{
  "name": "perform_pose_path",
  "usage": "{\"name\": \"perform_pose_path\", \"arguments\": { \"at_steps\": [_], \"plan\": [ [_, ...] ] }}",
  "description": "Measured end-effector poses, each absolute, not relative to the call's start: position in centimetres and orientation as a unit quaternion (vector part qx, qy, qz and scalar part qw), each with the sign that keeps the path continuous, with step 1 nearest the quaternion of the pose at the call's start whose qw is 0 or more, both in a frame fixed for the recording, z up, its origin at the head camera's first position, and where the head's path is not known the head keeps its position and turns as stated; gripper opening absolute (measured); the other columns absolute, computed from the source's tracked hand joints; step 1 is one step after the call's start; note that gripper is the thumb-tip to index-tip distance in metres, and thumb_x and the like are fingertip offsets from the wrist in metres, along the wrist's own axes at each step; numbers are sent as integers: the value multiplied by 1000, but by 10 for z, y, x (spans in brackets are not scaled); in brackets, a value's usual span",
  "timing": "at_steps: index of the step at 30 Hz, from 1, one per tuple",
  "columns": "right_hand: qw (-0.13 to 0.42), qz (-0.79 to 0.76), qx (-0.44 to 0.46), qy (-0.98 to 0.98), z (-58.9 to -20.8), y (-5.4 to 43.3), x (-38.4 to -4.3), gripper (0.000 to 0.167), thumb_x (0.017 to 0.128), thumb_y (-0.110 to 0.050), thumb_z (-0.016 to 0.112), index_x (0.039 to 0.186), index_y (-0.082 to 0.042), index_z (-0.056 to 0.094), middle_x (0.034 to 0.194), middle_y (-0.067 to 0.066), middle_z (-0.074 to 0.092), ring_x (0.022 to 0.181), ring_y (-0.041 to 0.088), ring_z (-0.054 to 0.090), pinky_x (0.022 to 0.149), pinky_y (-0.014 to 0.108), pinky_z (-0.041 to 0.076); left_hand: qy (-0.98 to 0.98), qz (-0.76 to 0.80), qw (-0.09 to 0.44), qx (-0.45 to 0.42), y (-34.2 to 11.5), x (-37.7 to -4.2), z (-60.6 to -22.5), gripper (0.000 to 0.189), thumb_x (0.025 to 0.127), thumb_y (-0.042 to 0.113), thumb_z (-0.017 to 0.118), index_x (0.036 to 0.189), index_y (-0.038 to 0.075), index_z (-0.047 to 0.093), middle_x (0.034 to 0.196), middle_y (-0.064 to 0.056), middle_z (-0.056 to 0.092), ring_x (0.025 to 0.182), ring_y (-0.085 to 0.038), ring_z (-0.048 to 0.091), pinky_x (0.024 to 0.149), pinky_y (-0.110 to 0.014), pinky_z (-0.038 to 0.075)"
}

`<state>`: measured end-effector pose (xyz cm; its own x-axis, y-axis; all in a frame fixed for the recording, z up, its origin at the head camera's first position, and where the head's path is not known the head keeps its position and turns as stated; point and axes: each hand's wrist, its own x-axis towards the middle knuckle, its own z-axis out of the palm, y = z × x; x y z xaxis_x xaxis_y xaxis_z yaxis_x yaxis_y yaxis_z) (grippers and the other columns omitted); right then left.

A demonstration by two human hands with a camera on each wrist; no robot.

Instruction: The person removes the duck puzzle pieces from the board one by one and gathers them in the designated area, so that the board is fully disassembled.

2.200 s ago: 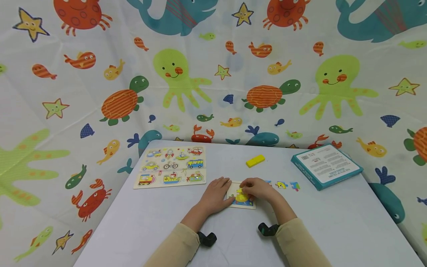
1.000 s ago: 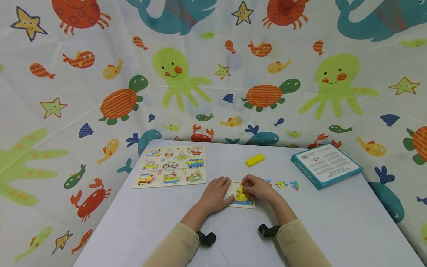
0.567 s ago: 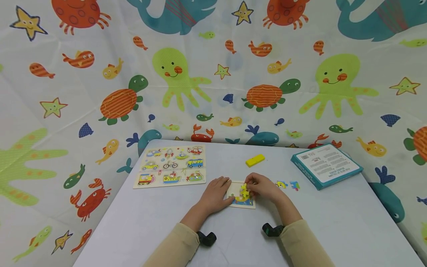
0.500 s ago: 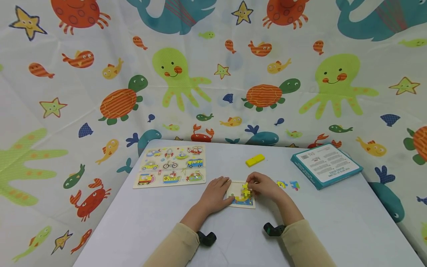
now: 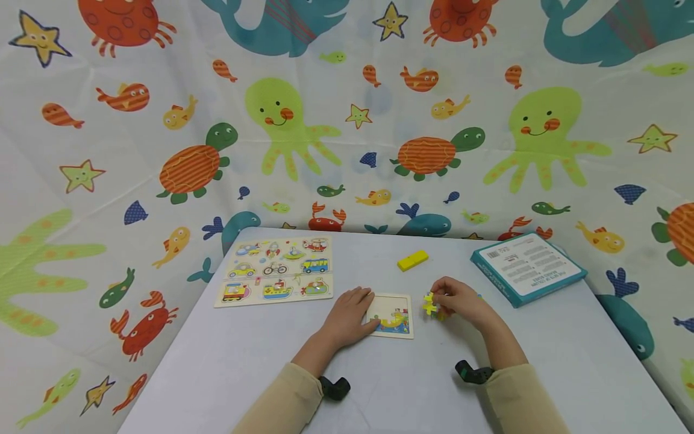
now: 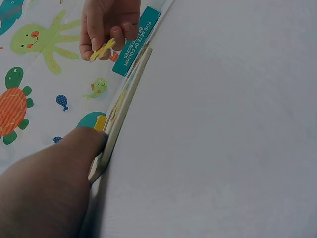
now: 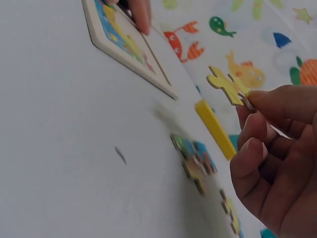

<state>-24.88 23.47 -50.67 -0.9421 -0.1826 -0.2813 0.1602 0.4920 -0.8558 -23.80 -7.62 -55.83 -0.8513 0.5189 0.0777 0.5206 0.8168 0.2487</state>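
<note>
Right hand (image 5: 461,299) pinches a yellow piece (image 7: 227,85); left hand (image 5: 349,316) touches the board (image 5: 386,305).

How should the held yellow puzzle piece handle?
The yellow puzzle piece is probably stiff: pinched at one end by the right hand, it doesn't sag. Being thin, it's likely light. Flat faces make rolling unlikely.

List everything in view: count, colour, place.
Table: 1, white, foreground
Backdrop: 1, white, sea prints, behind table
Vehicle board: 1, cream, table left
Block: 1, yellow, table back
Box: 1, teal/white, table right
Tray: 1, cream, table centre
Loose pieces: count unclear, multicoloured, right of tray
Held piece: 1, yellow, pinched above table
Sleeves: 2, beige, foreground
Wrist cameras: 2, black, by sleeves
Left hand: 1, bare, on tray
Right hand: 1, bare, right of tray
</note>
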Motion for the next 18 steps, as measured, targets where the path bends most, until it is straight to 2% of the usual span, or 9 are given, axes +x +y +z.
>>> {"name": "perform_pose_path", "arguments": {
  "at_steps": [18],
  "plan": [
    [165, -474, 21, 865, -517, 295, -237, 34, 95, -28, 66, 119, -7, 56, 89, 7, 59, 76, 20, 55, 64, 28, 48, -953, -129, 2, -273, -76, -237, -559, 73, 97, 58, 49, 153, 13, 38, 158, -2, 38, 149, -24, 30, 123, -42, 26]
  ]
}}
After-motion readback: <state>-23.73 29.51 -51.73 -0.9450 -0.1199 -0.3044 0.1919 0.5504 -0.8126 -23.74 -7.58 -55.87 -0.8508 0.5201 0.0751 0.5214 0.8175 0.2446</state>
